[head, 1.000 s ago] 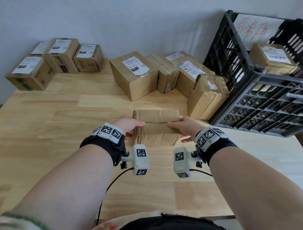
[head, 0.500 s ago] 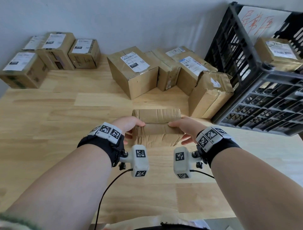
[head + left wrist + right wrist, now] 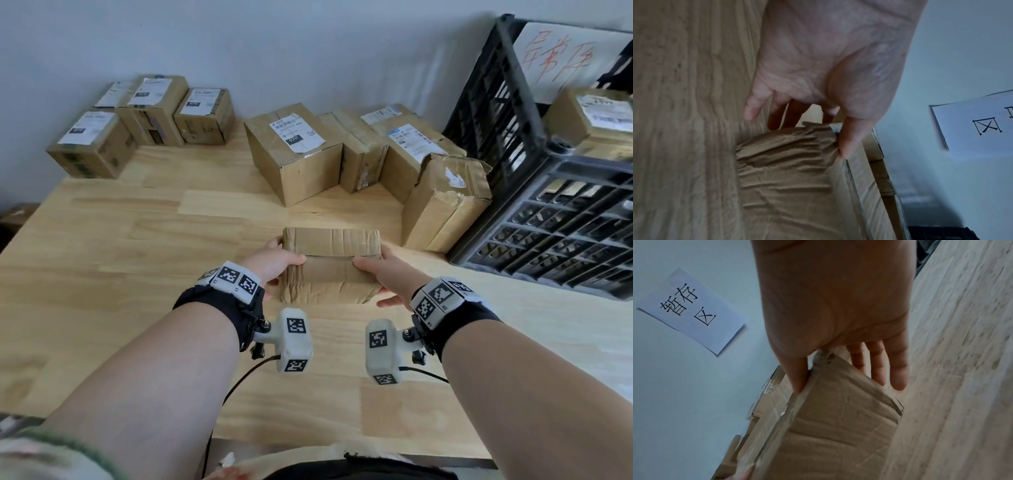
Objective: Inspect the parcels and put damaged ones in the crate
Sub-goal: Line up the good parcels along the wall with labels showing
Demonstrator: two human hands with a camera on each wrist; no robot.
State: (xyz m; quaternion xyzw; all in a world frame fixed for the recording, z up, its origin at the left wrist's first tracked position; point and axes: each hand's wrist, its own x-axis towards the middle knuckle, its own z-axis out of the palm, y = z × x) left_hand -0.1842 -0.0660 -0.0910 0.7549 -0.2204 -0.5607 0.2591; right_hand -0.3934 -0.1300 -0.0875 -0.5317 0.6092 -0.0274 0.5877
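A brown taped parcel (image 3: 330, 263) with a crumpled near face is held over the wooden table (image 3: 137, 260), close in front of me. My left hand (image 3: 277, 265) grips its left end, thumb on the top edge and fingers underneath. My right hand (image 3: 383, 270) grips the right end the same way. The left wrist view shows the left hand (image 3: 818, 81) on the parcel's wrinkled side (image 3: 793, 178). In the right wrist view the right hand (image 3: 834, 313) pinches the parcel's taped corner (image 3: 838, 418). The black crate (image 3: 561, 219) stands at the right.
A crushed parcel (image 3: 445, 202) leans against the crate's front corner. One labelled parcel (image 3: 589, 120) lies inside the crate. Several parcels (image 3: 294, 150) sit at the back middle, and several more (image 3: 147, 120) at the back left by the wall.
Both hands keep the same hold on the parcel. Only the head view has shifted slightly.
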